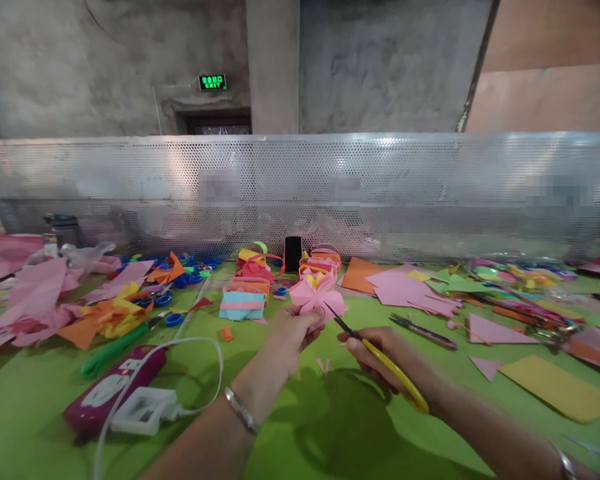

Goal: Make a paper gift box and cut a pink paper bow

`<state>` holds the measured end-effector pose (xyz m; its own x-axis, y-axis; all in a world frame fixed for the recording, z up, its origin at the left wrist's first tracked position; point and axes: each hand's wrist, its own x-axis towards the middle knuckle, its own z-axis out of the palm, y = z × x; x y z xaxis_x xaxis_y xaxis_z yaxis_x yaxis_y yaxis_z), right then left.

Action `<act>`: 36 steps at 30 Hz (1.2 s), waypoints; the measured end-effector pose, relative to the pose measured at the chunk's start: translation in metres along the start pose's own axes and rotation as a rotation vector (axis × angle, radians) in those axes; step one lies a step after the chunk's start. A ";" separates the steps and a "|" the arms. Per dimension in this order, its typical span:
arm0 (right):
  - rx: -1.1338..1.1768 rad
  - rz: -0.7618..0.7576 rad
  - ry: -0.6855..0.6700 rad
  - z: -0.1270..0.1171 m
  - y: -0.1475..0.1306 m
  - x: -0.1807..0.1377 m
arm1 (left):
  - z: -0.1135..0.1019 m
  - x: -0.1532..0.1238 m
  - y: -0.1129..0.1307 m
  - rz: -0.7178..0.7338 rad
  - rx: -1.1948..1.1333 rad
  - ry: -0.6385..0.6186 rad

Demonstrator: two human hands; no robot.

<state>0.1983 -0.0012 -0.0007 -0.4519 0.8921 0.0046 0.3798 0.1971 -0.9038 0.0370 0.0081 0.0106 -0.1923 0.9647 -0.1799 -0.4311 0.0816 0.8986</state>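
The left hand (289, 333) pinches the flower (316, 292) low, above the table (293, 440), apparently leaving its front free for the scissors (396, 375), tips at its middle, whose handles the right hand (387, 341) grips, fingers curled

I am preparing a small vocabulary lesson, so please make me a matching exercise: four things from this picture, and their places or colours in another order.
1. paper flower
2. scissors
3. phone
4. exit sign

A. black, standing near the metal panel
B. yellow-handled, in the right hand
C. glowing green, on the grey wall
D. pink, in the left hand

Pairs: 1-D; 2-B; 3-A; 4-C
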 end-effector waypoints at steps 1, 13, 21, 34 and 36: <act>-0.007 0.001 0.005 0.000 -0.001 0.000 | 0.000 0.000 0.000 0.003 0.005 0.000; -0.010 0.015 0.007 -0.002 -0.004 -0.001 | 0.000 -0.001 0.001 -0.006 0.028 0.023; 0.037 0.043 0.008 0.007 0.000 -0.001 | 0.001 -0.002 0.000 -0.003 -0.023 0.028; -0.016 0.033 0.015 0.011 0.002 0.001 | 0.003 -0.003 -0.003 0.024 -0.013 0.074; -0.042 0.002 0.015 0.011 0.003 0.002 | 0.003 -0.004 -0.003 0.030 -0.006 0.069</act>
<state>0.1897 -0.0037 -0.0079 -0.4390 0.8984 0.0100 0.4144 0.2123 -0.8850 0.0422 0.0043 0.0097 -0.2654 0.9471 -0.1802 -0.4297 0.0511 0.9015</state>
